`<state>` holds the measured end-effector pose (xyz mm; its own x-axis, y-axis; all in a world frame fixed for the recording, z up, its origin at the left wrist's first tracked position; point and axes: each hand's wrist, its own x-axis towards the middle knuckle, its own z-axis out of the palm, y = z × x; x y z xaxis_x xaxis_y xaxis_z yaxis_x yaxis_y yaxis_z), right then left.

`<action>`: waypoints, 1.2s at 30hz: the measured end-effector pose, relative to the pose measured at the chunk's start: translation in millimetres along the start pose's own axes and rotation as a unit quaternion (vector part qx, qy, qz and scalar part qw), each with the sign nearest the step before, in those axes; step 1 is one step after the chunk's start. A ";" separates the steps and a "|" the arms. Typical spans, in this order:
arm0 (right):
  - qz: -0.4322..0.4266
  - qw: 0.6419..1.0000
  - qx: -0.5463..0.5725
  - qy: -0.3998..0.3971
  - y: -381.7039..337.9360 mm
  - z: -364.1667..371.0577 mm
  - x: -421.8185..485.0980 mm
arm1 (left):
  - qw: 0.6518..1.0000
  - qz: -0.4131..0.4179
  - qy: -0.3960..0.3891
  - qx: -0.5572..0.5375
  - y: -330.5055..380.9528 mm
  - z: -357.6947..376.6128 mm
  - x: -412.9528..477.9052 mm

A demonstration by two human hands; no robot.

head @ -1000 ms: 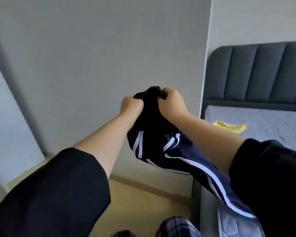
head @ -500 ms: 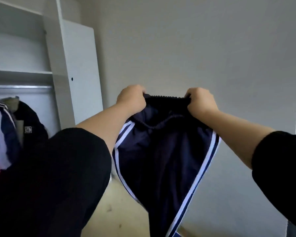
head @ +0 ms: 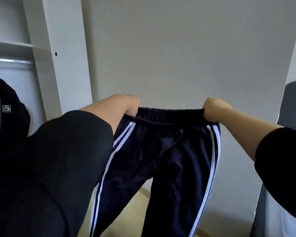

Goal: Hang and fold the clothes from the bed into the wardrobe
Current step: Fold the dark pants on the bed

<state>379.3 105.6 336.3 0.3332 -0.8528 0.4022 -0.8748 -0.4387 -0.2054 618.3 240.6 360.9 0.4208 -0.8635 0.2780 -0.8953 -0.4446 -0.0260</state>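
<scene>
Navy track pants [head: 161, 159] are up in the air, waistband [head: 169, 111] stretched flat between the fingers. Left hand [head: 132, 104] clenched on one waistband end, right hand [head: 214, 108] clenched on the other. Legs hang down below the fingers. Step looks like squaring the pants for folding. Next probably needs both ends brought together, leg on leg, then a carry to the wardrobe [head: 41, 48], left of the fingers, where a dark jacket [head: 10, 106] hangs.

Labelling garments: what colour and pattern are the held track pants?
Navy track pants with white side stripes; head view.
</scene>
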 end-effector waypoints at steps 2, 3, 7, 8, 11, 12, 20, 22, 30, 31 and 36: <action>0.015 0.999 0.042 0.011 10.1 -0.3 2.0 | 1.000 -0.003 0.010 -0.015 -0.7 3.5 2.6; 0.023 0.997 0.065 0.039 13.5 -0.8 0.7 | 0.999 0.003 0.049 -0.018 0.6 4.3 5.1; 0.049 0.993 0.097 -0.036 35.2 -2.1 -4.1 | 0.995 0.057 -0.014 -0.086 9.8 21.4 7.7; 0.062 0.989 0.107 -0.079 42.5 -0.5 -5.9 | 0.988 0.077 -0.092 -0.096 12.8 30.2 8.4; 0.041 0.990 0.114 -0.070 62.2 -0.2 -9.5 | 0.970 0.093 -0.149 -0.167 16.0 45.1 12.1; 0.041 0.988 0.142 -0.032 67.8 0.1 -9.5 | 0.968 0.087 -0.125 -0.200 16.1 46.1 15.2; 0.045 0.911 0.383 -0.142 82.4 -0.2 -20.6 | 0.934 0.083 -0.162 -0.308 40.7 52.5 22.3; 0.058 0.909 0.380 -0.159 88.7 0.1 -20.9 | 0.920 0.092 -0.174 -0.339 42.1 55.3 19.9; 0.159 0.865 0.475 -0.035 116.3 -10.2 -24.4 | 0.762 0.076 -0.272 -0.583 59.1 55.2 6.3; 0.158 0.858 0.485 -0.057 120.1 -12.2 -25.2 | 0.759 0.077 -0.276 -0.585 60.2 54.9 5.1; 0.092 0.808 0.534 -0.231 151.4 -14.0 -33.8 | 0.700 0.221 -0.367 -0.571 53.2 57.6 2.7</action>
<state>230.6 71.9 304.1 0.5440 -0.8377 -0.0487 -0.2043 -0.0759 -0.9759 580.2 200.9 305.0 -0.3478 -0.9329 -0.0935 -0.3179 0.0235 0.9478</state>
